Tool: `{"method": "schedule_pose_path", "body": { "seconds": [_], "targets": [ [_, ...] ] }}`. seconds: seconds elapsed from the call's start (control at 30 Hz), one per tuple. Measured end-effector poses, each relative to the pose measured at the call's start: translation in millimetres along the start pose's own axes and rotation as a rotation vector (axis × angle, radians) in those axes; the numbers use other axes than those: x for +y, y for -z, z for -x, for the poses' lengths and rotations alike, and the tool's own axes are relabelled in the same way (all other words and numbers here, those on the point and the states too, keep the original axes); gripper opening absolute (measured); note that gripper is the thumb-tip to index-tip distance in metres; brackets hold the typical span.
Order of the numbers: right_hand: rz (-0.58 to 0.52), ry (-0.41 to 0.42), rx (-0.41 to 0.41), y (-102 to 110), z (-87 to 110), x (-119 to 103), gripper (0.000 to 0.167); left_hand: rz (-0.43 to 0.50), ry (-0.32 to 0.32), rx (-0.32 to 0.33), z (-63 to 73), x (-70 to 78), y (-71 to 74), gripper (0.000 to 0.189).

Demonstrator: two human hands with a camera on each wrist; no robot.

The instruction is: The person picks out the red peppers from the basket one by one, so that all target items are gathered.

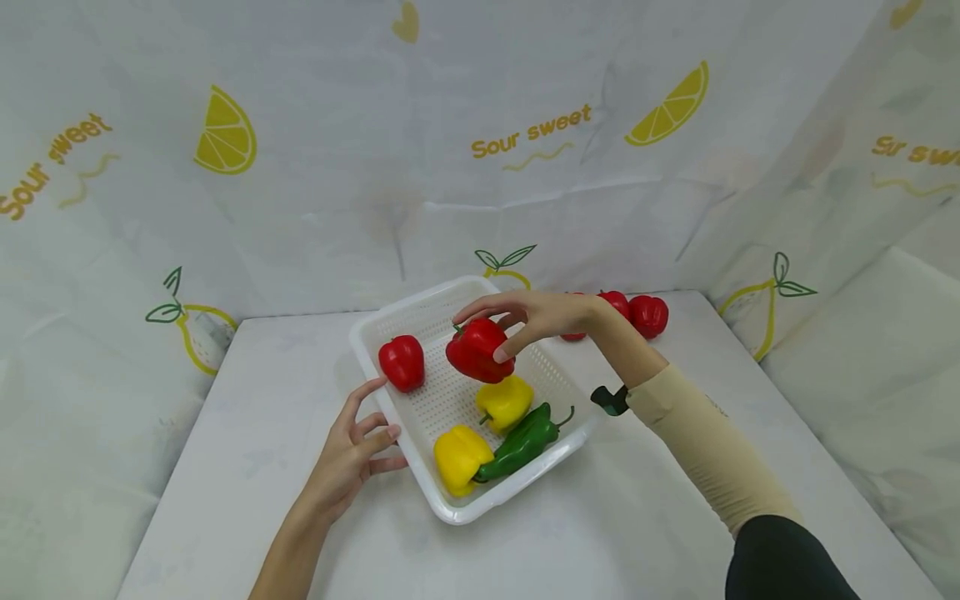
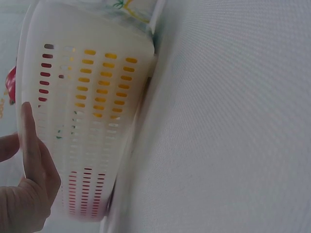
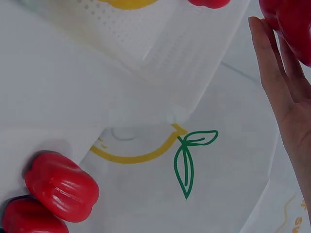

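Observation:
My right hand (image 1: pixel 536 317) grips a red bell pepper (image 1: pixel 478 352) above the white plastic basket (image 1: pixel 468 517); in the right wrist view, the same pepper (image 3: pixel 295 29) appears at the upper right edge. My left hand (image 1: pixel 356 446) holds the basket's left rim, thumb on top and other fingers along the outside. Another red bell pepper (image 1: pixel 402 363) lies inside by the left wall. Nearer the front of the basket are two yellow bell peppers, one at the corner (image 1: pixel 459 458) and one behind it (image 1: pixel 506 402), beside a long green pepper (image 1: pixel 525 443).
Behind my right forearm, red bell peppers (image 1: pixel 648 316) sit near the table's back edge, partly hidden. A white cloth with printed lemons (image 1: pixel 667 108) hangs behind the white table (image 1: pixel 247 425). A dark strap (image 1: pixel 610 401) shows at my right wrist.

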State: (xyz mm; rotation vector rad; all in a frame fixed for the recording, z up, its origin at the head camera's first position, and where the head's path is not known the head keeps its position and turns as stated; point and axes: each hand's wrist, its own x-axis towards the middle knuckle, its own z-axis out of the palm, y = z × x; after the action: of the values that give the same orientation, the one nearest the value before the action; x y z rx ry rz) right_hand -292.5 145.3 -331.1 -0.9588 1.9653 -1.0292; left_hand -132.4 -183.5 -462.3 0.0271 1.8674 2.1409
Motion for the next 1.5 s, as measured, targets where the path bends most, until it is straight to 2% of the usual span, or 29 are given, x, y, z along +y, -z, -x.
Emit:
{"method": "schedule_pose_path", "body": {
  "seconds": [0.53, 0.7, 1.2, 1.5],
  "targets": [
    [-0.029, -0.011, 0.232, 13, 48.8, 6, 0.075, 0.007, -0.001, -0.006, -0.3, 0.4, -0.4, 0.082],
    [-0.038, -0.036, 0.281, 16, 63.6, 9, 0.077, 0.004, -0.001, -0.008, -0.3, 0.5, -0.2, 0.082],
    [-0.024, -0.012, 0.407, 23, 100.5, 22, 0.073, -0.001, -0.004, -0.001, 0.2, 1.2, -0.7, 0.08],
    [-0.041, -0.064, 0.48, 25, 119.4, 35, 0.072, -0.006, 0.0, 0.006, 0.7, 0.4, -1.3, 0.079]
  ]
}}
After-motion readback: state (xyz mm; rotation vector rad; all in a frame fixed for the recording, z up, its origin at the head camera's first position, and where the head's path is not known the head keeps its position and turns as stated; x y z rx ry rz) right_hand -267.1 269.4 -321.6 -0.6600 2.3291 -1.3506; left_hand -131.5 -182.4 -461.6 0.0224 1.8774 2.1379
